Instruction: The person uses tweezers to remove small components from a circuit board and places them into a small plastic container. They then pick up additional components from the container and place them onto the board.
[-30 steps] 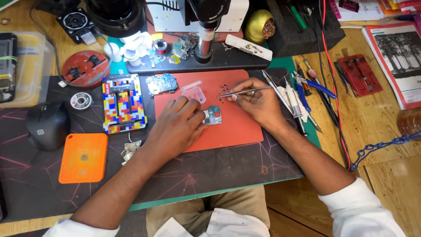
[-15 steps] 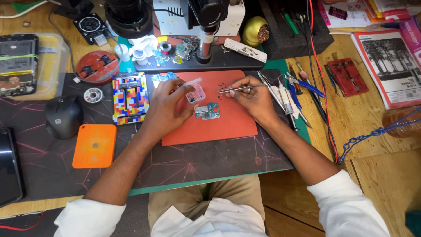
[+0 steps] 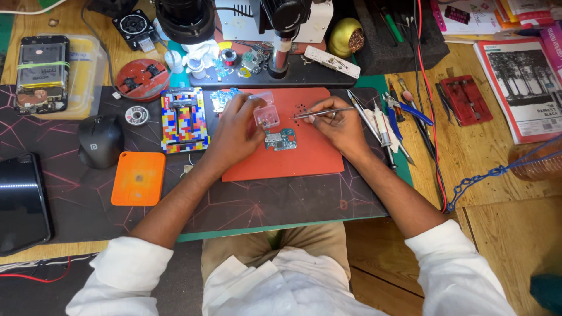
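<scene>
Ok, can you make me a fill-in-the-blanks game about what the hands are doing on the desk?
1. The right hand holds thin metal ____.
2. The left hand holds a small clear ____ box.
3. The circuit board lies on the ____ mat.
4. The computer mouse is ____.

Missing words: tweezers; pink; red; black

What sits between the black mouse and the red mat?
In the head view, the multicoloured block holder lies between the black mouse and the red mat.

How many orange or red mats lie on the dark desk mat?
2: a small orange pad left of the left hand, and a large red work mat under both hands. Others may be hidden.
</scene>
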